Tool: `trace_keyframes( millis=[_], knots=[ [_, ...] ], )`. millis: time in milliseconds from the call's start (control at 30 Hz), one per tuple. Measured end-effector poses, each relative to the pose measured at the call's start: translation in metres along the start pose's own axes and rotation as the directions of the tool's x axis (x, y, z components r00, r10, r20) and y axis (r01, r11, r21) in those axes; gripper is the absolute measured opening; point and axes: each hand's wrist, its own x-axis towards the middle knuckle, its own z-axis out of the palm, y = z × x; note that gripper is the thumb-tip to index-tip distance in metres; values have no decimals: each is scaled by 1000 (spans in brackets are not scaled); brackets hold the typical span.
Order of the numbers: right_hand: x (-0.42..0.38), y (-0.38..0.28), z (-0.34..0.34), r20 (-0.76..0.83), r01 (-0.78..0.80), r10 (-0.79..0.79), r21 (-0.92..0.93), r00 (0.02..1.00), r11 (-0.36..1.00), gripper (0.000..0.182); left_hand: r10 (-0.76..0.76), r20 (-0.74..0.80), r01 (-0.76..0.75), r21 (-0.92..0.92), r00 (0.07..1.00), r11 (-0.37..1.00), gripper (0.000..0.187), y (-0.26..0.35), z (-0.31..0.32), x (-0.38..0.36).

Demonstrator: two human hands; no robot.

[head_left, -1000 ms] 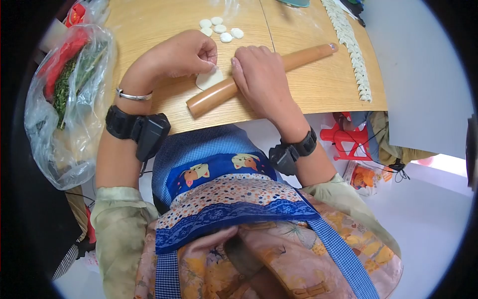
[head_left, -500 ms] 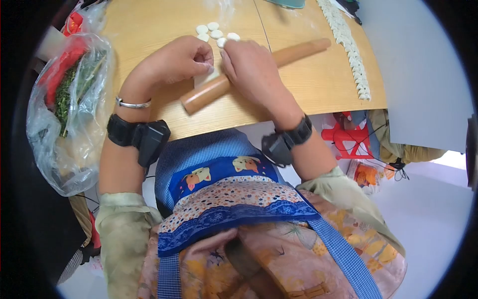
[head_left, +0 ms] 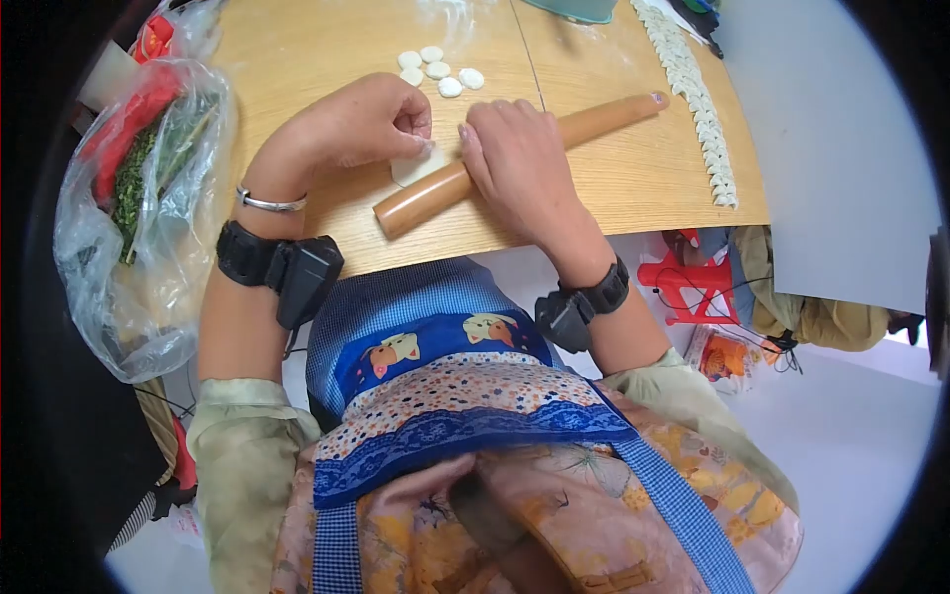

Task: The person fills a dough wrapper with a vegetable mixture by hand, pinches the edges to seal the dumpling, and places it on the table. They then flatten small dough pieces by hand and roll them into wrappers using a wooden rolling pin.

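Note:
My right hand [head_left: 520,163] rests over the middle of a wooden rolling pin [head_left: 426,201], its fingers curled around it. The pin lies slanted on the wooden table, near end to the left. A flattened dough wrapper [head_left: 416,170] shows between the pin and my left hand [head_left: 381,121]. The fingers of that hand are closed, thumb and fingertips pinching the wrapper's upper edge. Just beyond my hands lie several small white dough discs [head_left: 436,70].
A long row of shaped dumplings [head_left: 698,104] runs along the table's right side. On the left stands a clear plastic bag [head_left: 148,228] with greens. A green container [head_left: 584,8] sits at the far edge. A red stool [head_left: 683,287] is below the table.
My right hand and the rolling pin have shifted slightly right and nearer me, uncovering more of the wrapper. My left hand keeps its pinch, almost in place.

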Motion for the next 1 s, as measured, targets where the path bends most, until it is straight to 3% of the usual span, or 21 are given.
trace_keyframes(
  millis=[167,233,367,433,533,800,1000],
  knots=[
    [34,8,17,15,-9,8,50,1000,999,15,-1,-66,0,-8,998,1000,21,3,2,-1],
    [44,9,23,3,-11,11,65,1000,998,16,-112,-71,109,-51,991,993,25,6,1,-1],
    [45,10,20,34,-18,15,78,999,997,16,-140,-32,134,-149,990,980,25,7,-1,0],
    [36,8,14,67,-26,20,89,998,996,17,-17,-17,16,-69,1000,997,17,3,1,1],
    [13,5,2,92,-13,9,41,996,999,18,19,3,-19,5,1000,1000,11,2,3,0],
    [-21,2,-9,-36,110,-108,68,994,992,23,5,-58,-6,-14,998,1000,9,5,4,-1],
    [5,7,6,9,62,-62,-11,998,998,25,-4,-20,5,56,1000,998,10,4,0,1]
  ],
)
